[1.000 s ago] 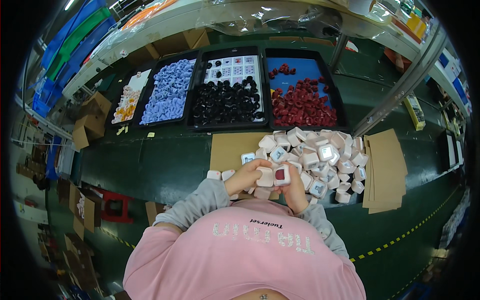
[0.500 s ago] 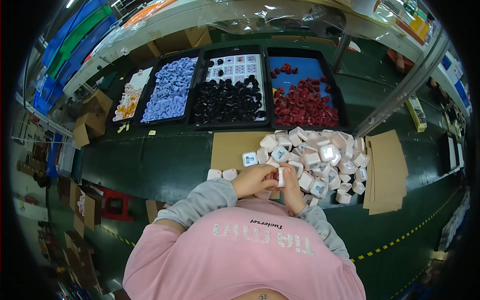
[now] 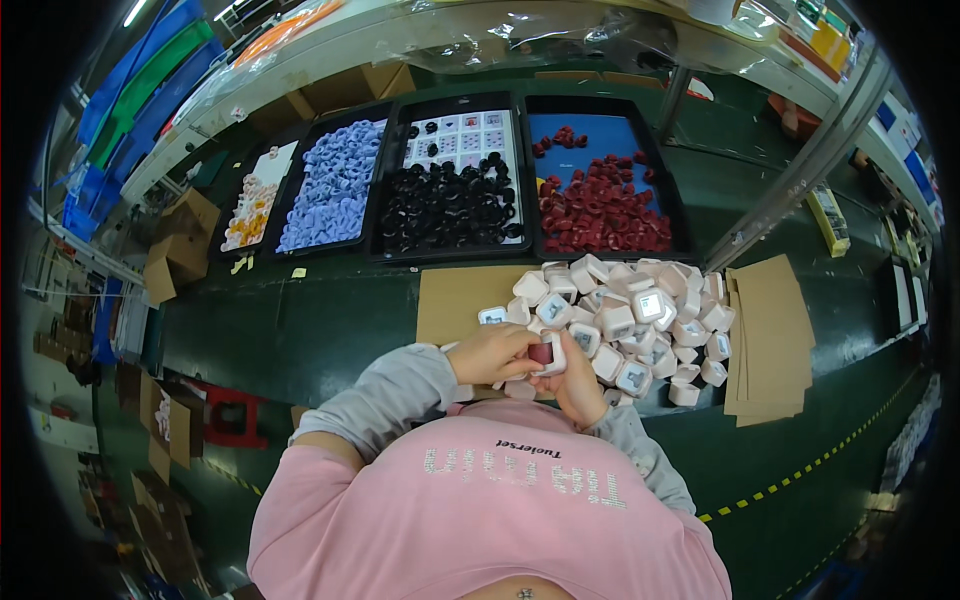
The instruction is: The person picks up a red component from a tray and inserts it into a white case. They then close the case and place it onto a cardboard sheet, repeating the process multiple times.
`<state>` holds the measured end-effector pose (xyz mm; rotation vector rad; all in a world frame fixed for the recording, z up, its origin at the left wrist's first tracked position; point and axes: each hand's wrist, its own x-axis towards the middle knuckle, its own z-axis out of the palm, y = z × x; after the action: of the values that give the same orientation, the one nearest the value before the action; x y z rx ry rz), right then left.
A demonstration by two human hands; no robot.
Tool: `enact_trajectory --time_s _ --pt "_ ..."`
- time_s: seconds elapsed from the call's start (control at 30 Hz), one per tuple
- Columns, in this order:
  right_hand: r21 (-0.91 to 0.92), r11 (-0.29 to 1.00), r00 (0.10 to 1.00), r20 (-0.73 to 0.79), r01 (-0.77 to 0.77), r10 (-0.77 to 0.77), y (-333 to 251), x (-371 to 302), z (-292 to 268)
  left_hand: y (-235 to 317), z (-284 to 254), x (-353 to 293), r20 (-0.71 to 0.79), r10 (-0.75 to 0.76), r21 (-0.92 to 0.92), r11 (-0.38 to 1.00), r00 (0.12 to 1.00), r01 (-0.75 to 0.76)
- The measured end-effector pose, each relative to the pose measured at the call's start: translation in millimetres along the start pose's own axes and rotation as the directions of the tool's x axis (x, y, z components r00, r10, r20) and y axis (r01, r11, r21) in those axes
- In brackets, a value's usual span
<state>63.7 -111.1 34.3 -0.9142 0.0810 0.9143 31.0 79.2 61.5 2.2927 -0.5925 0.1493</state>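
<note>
Head view shows the left hand [image 3: 492, 352] and right hand [image 3: 578, 378] together grasping one small white box [image 3: 549, 353] with their fingers. A pile of white boxes [image 3: 640, 315] lies just beside them, near the worktop's [image 3: 330, 320] front edge.

— What sort of place is shown?
— A factory assembly station: black trays [image 3: 455, 105] of sorted red, black and lilac parts are lined along the far green tabletop [image 3: 300, 320], with white cases [image 3: 640, 320] heaped nearer and cardboard boxes [image 3: 175, 250] stacked left.
</note>
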Motion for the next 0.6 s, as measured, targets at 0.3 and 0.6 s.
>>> enact_trajectory --time_s 0.3,0.6 --pt "-0.282 0.957 0.955 -0.257 0.071 -0.147 -4.4 2.6 -6.5 -30.3 -26.7 62.5 -0.246 0.012 0.114 0.993 0.969 0.017" --pt "-0.905 0.272 0.787 0.102 0.327 -0.608 16.1 12.0 -38.9 -21.2 -46.4 29.6 0.298 -0.671 0.258 0.742 0.679 0.619"
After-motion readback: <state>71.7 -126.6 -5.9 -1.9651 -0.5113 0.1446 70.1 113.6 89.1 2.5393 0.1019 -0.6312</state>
